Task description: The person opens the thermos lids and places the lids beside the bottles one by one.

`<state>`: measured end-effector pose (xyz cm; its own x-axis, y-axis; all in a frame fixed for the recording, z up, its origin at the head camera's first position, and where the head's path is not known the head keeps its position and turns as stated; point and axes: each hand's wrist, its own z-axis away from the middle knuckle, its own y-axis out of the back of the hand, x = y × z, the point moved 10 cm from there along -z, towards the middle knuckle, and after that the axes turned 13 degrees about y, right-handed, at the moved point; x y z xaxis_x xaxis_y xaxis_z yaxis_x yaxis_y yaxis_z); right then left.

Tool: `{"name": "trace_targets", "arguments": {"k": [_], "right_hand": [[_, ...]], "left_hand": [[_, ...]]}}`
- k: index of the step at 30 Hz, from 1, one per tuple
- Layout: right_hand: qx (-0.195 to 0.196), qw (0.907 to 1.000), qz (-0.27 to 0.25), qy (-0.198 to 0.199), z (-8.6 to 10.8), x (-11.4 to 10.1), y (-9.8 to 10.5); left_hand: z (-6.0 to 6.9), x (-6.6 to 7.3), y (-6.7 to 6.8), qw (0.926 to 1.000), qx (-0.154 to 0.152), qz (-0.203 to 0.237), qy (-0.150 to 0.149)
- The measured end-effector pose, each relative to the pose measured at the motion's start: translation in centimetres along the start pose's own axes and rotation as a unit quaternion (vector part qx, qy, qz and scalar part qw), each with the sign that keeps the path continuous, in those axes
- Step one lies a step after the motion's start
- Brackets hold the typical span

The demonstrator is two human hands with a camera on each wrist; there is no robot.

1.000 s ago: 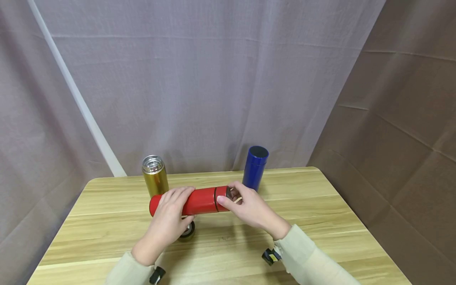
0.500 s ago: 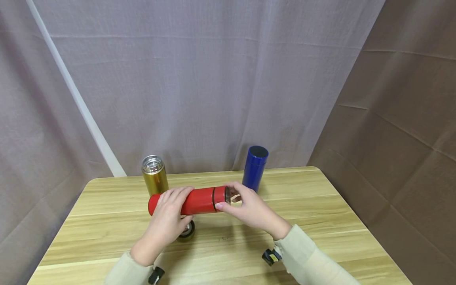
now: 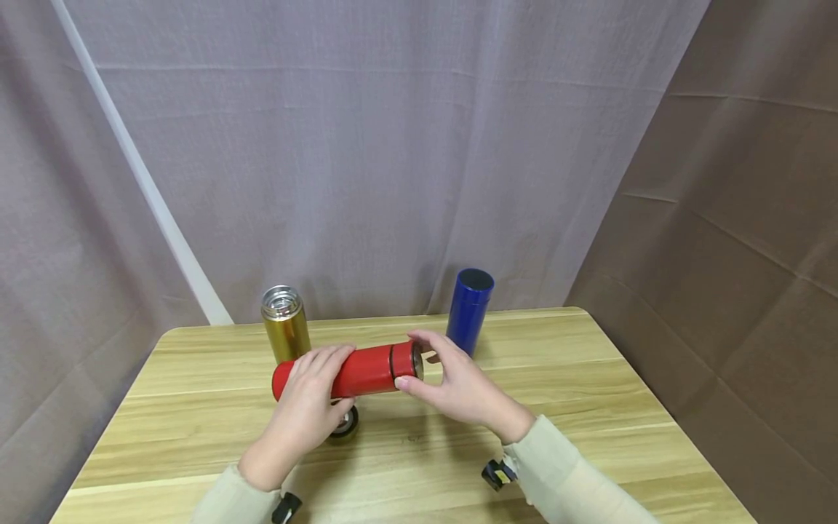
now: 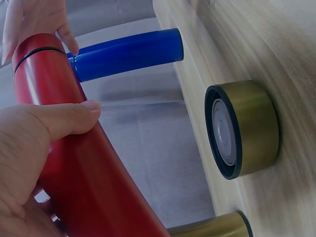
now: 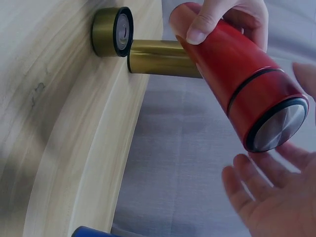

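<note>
My left hand point(image 3: 306, 397) grips the body of a red thermos bottle point(image 3: 368, 371), which lies sideways above the table. The thumb point(image 4: 74, 118) presses along its side in the left wrist view. A dark ring divides the red body from its end section, whose flat end is a silvery disc point(image 5: 280, 127). My right hand point(image 3: 461, 384) stands around that end with fingers spread and extended. In the right wrist view several of its fingers point(image 5: 247, 177) show beside the disc, mostly apart from it. Whether any fingertip lightly touches the bottle is hard to tell.
A gold thermos point(image 3: 286, 331) without its lid stands at the back left. Its likely lid, a gold cap point(image 4: 249, 131) with a black rim, lies near the left hand. A blue bottle point(image 3: 468, 313) stands upright behind the right hand. A grey curtain hangs behind the wooden table point(image 3: 589, 407).
My right hand's fingers have loosened and spread away from the red bottle's end, so more of the silvery disc shows. The bottle has shifted very slightly left in my left hand's grip.
</note>
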<state>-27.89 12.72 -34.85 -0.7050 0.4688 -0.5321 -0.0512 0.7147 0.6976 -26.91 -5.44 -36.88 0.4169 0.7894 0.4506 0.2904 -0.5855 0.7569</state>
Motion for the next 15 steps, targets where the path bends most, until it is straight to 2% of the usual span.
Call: {"name": "trace_targets", "arguments": {"k": [7, 15], "right_hand": [[0.009, 0.9966, -0.026, -0.078, 0.4, 1.2, 0.0], [-0.012, 0.9956, -0.019, -0.091, 0.6, 1.7, -0.4]], "left_hand": [[0.1, 0.5, 0.2, 0.9997, 0.015, -0.005, -0.018], [0.2, 0.8, 0.2, 0.9994, 0.021, -0.012, -0.026]]}}
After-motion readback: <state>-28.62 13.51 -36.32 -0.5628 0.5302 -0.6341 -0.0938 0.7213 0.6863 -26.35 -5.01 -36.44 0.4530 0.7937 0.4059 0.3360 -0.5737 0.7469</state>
